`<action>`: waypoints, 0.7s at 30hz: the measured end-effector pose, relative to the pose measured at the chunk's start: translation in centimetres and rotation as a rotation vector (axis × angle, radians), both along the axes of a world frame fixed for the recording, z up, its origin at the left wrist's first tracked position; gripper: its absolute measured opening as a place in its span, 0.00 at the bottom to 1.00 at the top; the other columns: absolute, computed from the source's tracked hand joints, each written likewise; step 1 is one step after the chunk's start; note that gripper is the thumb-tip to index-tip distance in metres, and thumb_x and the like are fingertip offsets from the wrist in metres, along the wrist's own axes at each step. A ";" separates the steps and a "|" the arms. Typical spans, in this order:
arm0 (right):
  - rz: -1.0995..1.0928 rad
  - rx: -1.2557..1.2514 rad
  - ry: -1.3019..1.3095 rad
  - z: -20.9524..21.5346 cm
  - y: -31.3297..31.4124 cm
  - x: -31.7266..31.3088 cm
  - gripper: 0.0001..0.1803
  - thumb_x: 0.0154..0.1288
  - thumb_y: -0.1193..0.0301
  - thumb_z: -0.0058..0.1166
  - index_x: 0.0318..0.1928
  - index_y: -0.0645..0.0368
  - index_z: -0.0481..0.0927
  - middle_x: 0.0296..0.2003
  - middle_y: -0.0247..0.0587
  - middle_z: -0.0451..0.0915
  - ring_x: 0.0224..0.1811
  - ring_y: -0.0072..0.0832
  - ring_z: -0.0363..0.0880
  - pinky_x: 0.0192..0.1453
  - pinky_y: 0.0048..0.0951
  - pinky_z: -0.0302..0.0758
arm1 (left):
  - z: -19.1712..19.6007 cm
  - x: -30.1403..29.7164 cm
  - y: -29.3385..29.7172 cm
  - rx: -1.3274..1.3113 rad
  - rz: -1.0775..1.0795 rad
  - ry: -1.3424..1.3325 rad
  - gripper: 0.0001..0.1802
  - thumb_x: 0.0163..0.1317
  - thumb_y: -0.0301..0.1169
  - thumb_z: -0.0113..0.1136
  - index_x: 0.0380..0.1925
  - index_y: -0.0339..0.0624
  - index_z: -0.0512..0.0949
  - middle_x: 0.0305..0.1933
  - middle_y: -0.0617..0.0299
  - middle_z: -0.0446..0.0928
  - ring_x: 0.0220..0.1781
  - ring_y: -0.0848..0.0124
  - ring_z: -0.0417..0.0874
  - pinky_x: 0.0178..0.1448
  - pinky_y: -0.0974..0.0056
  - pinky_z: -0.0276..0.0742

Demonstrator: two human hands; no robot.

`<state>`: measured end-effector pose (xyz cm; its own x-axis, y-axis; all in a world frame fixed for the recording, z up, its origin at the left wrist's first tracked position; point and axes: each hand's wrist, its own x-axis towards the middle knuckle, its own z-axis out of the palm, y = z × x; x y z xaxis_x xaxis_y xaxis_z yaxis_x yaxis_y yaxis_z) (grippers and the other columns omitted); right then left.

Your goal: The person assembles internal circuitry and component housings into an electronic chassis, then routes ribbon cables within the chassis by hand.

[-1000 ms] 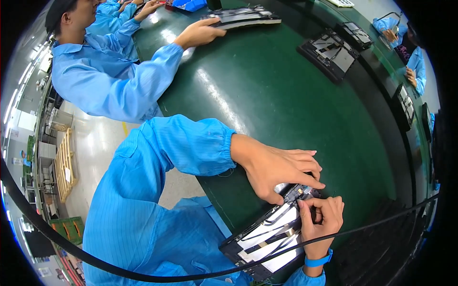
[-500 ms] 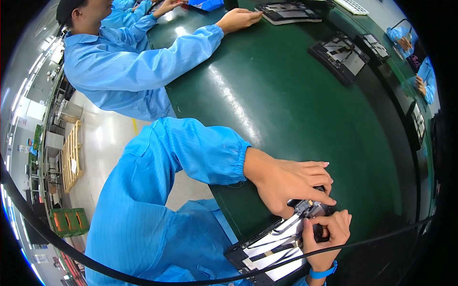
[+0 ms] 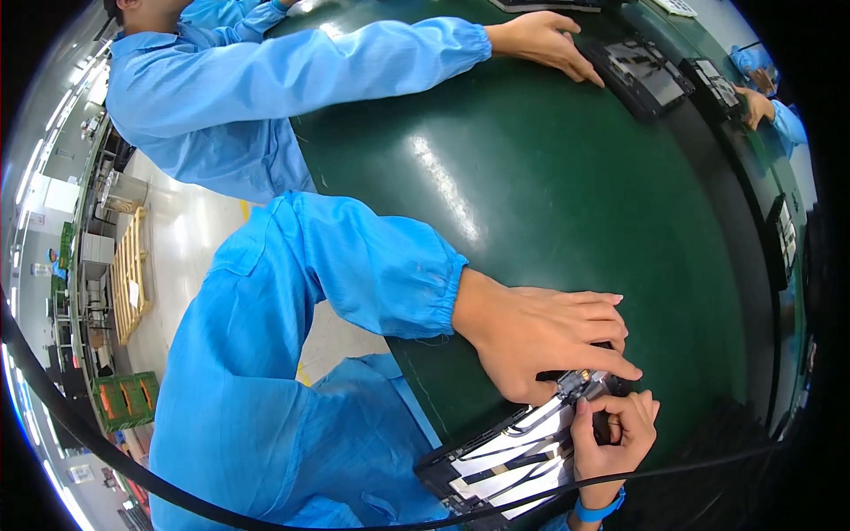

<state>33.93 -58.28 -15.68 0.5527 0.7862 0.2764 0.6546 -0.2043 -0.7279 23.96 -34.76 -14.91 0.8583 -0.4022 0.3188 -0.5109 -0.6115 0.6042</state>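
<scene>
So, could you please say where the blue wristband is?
In the head view, the blue wristband sits at lower right, worn just below the right hand.

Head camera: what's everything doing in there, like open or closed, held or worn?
Device: lying on the table, open, insides showing.
Left hand: fingers spread over one end of it.
Right hand: thumb and fingers bent at its edge.
Wristband: worn.
Far device: open, insides showing.
Co-worker's hand: reaching out beside it, touch unclear.

Floor (image 3: 181, 217): pale, shiny
Worktable (image 3: 558, 195): dark green, glossy
Pallet (image 3: 130, 265): slatted, pale wood
Lights (image 3: 34, 168): white strips, far left
</scene>
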 end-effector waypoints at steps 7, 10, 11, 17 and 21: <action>0.053 -0.076 0.066 0.2 -0.7 1.6 0.12 0.49 0.73 0.78 0.25 0.54 0.82 0.19 0.28 0.61 0.28 0.28 0.58 0.42 0.36 0.53 | -0.9 1.1 -1.1 -0.065 0.017 -0.024 0.54 0.43 0.30 0.67 0.78 0.35 0.67 0.64 0.40 0.71 0.76 0.40 0.68 0.88 0.28 0.51; 0.099 -0.150 0.125 1.1 -0.6 2.7 0.11 0.48 0.73 0.78 0.23 0.54 0.83 0.18 0.27 0.62 0.28 0.27 0.58 0.42 0.37 0.53 | -1.0 1.6 -1.3 -0.068 0.031 -0.037 0.54 0.42 0.30 0.67 0.77 0.36 0.68 0.64 0.41 0.70 0.78 0.41 0.67 0.88 0.29 0.50; 0.098 -0.149 0.125 1.2 -0.6 2.9 0.11 0.48 0.73 0.78 0.23 0.54 0.83 0.18 0.27 0.62 0.28 0.27 0.58 0.42 0.37 0.53 | -0.7 1.6 -1.2 -0.068 0.030 -0.036 0.54 0.42 0.30 0.67 0.77 0.36 0.68 0.64 0.41 0.70 0.78 0.41 0.67 0.88 0.29 0.50; 0.146 -0.145 0.165 1.1 -0.5 3.9 0.11 0.45 0.74 0.77 0.22 0.53 0.84 0.17 0.26 0.62 0.28 0.26 0.58 0.42 0.36 0.52 | -0.6 2.0 -1.3 -0.114 -0.035 -0.286 0.21 0.45 0.31 0.64 0.44 0.42 0.83 0.46 0.53 0.76 0.55 0.49 0.80 0.69 0.38 0.76; 0.179 -0.138 0.131 1.2 -0.6 4.6 0.11 0.43 0.75 0.77 0.21 0.53 0.84 0.17 0.26 0.62 0.27 0.27 0.58 0.41 0.36 0.51 | -1.2 2.2 -1.9 -0.088 -0.072 -0.539 0.11 0.46 0.30 0.62 0.14 0.45 0.69 0.26 0.60 0.67 0.32 0.57 0.74 0.32 0.54 0.60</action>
<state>38.51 -58.84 -14.46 0.4251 0.9001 0.0950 0.5911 -0.1966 -0.7822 26.17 -36.68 -16.12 0.5358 -0.4059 0.7404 -0.8006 -0.5229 0.2927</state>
